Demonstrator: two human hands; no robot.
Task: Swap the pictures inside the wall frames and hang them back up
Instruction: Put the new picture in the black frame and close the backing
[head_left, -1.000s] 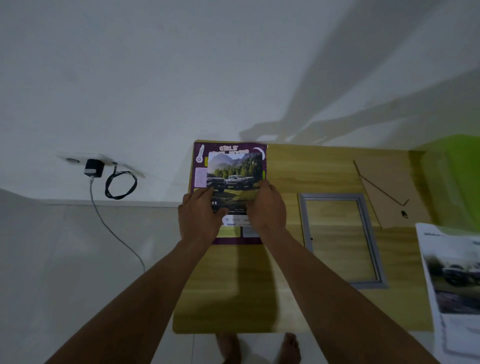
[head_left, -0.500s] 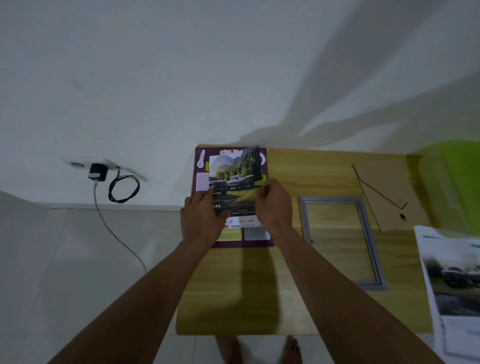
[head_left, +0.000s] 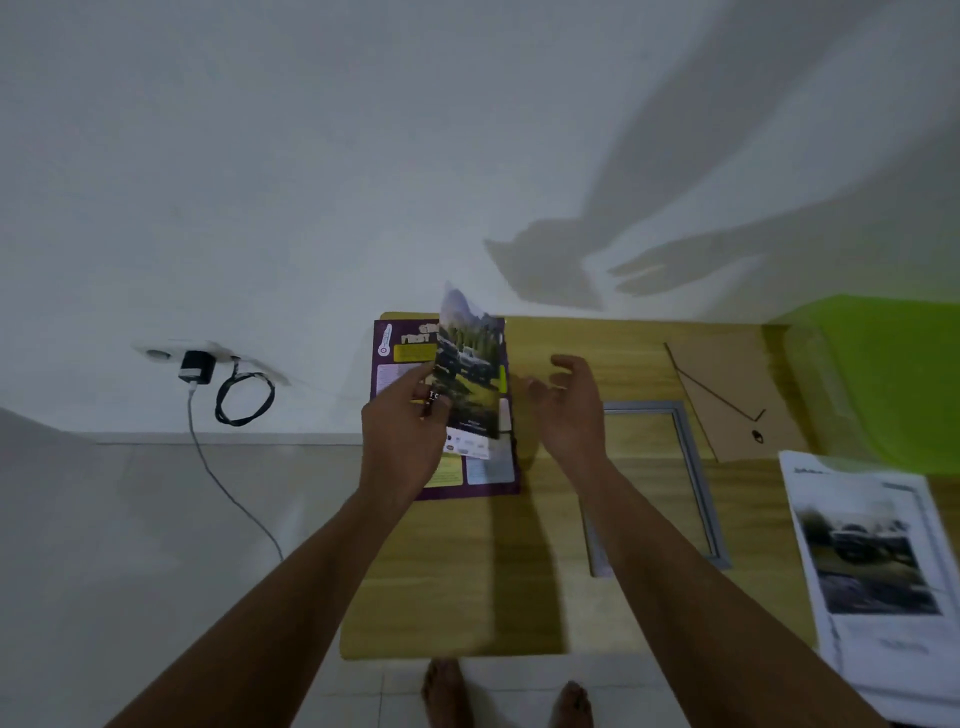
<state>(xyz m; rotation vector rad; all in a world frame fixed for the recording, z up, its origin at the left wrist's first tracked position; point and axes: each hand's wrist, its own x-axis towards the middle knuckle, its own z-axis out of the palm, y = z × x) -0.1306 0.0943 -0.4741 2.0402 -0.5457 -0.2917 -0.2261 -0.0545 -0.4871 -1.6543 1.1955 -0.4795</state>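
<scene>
Left hand (head_left: 402, 434) pinches the landscape picture (head_left: 467, 376) by its lower left edge, thumb and fingers closed on it; the sheet stands tilted, its top corner lifted off the surface. Right hand (head_left: 569, 410) is off the sheet, fingers spread and curled loosely, gripping nothing, hovering just right of the picture. Under the lifted picture lies a purple poster (head_left: 400, 358), flat on the tabletop (head_left: 467, 582), partly covered by the left hand and the picture. Grey frame (head_left: 696, 483) lies flat on the tabletop right of the right hand, wood visible through its opening; the right forearm crosses its left side. Brown backing board (head_left: 737, 374) with a thin stand line and a small hook sits beyond the frame, toward the wall. Another print with a dark car photo (head_left: 867, 551) lies at the tabletop's right edge, hanging over it. Green object (head_left: 893, 374) is at far right, blurred. On the wall to the left, a black charger (head_left: 196, 366) is plugged in, cable looped and trailing down. Bare feet (head_left: 447, 693) show below the near edge of the tabletop.
</scene>
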